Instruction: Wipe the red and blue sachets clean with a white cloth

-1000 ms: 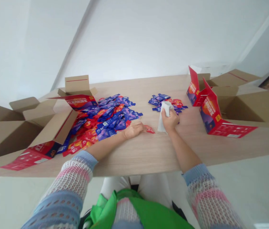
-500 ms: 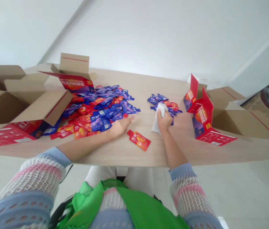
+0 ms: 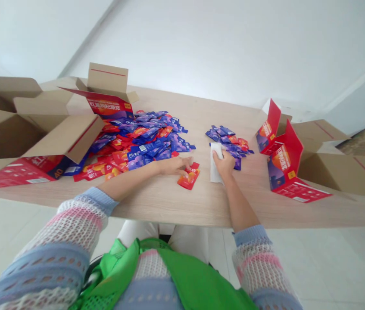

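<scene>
My left hand [image 3: 176, 165] has its thumb and fingers on a red pouch [image 3: 189, 179] with an orange fruit print, which lies near the middle of the table. The fingertips cover part of the pouch's upper left side. In my right hand [image 3: 225, 163] is a folded white cloth [image 3: 216, 163], pressed flat on the wood beside the red pouch. Left of my left hand spreads a large pile of blue and red pouches [image 3: 150, 142]. Just beyond my right hand lies a smaller heap of pouches [image 3: 223, 134], mostly blue with a few red.
Open red-printed cartons stand on the left, one in front [image 3: 45, 168] and one behind [image 3: 109, 103]. On the right are more open cartons [image 3: 282, 163], flaps spread. The table's front edge [image 3: 176, 220] runs close to my body, and a white wall [image 3: 217, 51] rises behind.
My left hand has moved right onto the red pouch, which has turned so its spout points up and right. The cloth now lies flatter under my right hand. The view has shifted slightly.
</scene>
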`<state>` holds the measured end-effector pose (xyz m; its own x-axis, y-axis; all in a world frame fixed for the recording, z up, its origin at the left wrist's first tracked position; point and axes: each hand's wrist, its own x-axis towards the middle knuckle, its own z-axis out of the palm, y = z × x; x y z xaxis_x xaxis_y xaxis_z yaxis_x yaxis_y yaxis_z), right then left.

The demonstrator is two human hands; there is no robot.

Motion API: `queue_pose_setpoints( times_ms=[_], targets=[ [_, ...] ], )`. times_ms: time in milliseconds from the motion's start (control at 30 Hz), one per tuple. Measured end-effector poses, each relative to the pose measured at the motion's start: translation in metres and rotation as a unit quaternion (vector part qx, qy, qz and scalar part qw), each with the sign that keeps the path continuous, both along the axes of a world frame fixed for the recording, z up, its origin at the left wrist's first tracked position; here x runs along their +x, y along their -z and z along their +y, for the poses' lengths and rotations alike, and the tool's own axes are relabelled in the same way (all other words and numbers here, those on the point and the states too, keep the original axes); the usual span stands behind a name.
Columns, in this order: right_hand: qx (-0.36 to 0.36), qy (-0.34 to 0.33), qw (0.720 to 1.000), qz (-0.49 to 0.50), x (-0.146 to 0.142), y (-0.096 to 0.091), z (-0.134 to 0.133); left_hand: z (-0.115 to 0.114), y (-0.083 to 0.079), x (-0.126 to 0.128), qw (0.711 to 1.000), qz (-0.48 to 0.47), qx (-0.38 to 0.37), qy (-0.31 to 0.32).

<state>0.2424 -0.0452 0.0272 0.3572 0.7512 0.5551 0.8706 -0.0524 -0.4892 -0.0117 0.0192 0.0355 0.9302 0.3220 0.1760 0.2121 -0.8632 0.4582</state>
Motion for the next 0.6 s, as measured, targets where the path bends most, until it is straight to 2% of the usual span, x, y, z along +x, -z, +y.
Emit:
queue_pose_setpoints(
  times_ms=[100, 200, 300, 400, 500, 600],
  targets=[
    [-0.012, -0.072, 0.997, 0.025, -0.011, -0.006, -0.004, -0.003, 0.014, -0.008, 1.0, -0.013, -0.023, 0.003],
    [-0.059, -0.164, 0.984, 0.042, -0.026, -0.018, -0.016, -0.01, 0.025, -0.008, 0.999, -0.011, -0.037, 0.006],
    [-0.134, -0.267, 0.954, 0.024, -0.046, -0.028, -0.03, -0.008, 0.027, -0.006, 0.998, 0.008, -0.056, 0.016],
    [-0.202, -0.345, 0.917, 0.005, -0.069, -0.028, -0.038, -0.001, 0.023, -0.006, 0.996, 0.011, -0.085, 0.023],
    [-0.237, -0.374, 0.897, -0.013, -0.083, -0.015, -0.035, 0.009, 0.021, -0.01, 0.994, 0.03, -0.103, 0.03],
    [-0.237, -0.327, 0.915, -0.025, -0.083, -0.001, -0.025, 0.019, 0.023, -0.014, 0.991, 0.069, -0.111, 0.037]
  ],
)
